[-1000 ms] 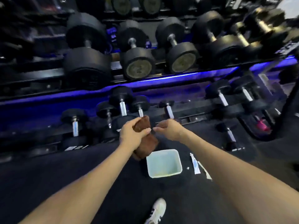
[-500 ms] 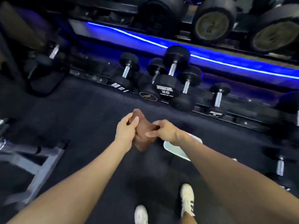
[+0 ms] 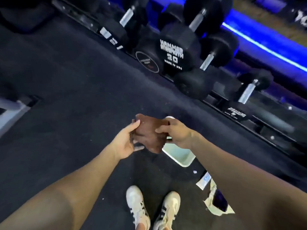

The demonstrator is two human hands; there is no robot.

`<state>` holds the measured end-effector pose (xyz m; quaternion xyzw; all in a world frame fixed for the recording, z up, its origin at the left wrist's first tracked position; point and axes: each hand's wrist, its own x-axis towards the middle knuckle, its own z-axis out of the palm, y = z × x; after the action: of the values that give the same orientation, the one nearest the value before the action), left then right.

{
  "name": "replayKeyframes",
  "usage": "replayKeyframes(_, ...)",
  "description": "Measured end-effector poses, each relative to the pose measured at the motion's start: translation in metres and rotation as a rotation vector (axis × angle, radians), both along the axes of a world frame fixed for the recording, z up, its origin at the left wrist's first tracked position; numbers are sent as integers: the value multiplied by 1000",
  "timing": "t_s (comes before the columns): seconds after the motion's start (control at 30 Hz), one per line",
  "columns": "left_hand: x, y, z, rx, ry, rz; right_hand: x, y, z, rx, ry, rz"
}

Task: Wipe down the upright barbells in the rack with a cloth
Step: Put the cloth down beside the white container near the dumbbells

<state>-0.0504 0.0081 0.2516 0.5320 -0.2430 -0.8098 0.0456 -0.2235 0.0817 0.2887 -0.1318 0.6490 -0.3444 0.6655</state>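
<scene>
A brown cloth (image 3: 148, 135) hangs bunched between both hands over the dark floor. My left hand (image 3: 125, 140) holds its left side, thumb on top and fingers underneath. My right hand (image 3: 176, 131) pinches its right edge. Black dumbbells stand upright in the low rack beyond the hands: one marked 20 (image 3: 174, 50), a smaller one (image 3: 206, 63) to its right, and another (image 3: 247, 92) further right with a silver handle. The hands are well short of the rack.
A pale green tub (image 3: 180, 155) sits on the floor under my right wrist. Torn wrappers (image 3: 214, 196) lie at right. My white shoes (image 3: 137, 208) are below. A blue light strip (image 3: 265, 47) runs behind the rack. A grey frame (image 3: 10, 112) juts in at left.
The view has tipped further down and closer to the low rack. Both hands have kept hold of the cloth and reworked it; my left hand has opened out along its side.
</scene>
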Motion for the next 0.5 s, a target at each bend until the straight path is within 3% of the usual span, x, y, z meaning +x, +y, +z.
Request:
replayKeyframes(0.13,-16,-2,-91,-81,-76,149,-13,6,-96,62,18,-124)
replayKeyframes(0.23,-30,-4,-157,-286,-295,166,-14,10,-170,97,113,-165)
replayKeyframes(0.5,-52,-20,-259,-778,-677,-146,-8,5,-306,157,273,-160)
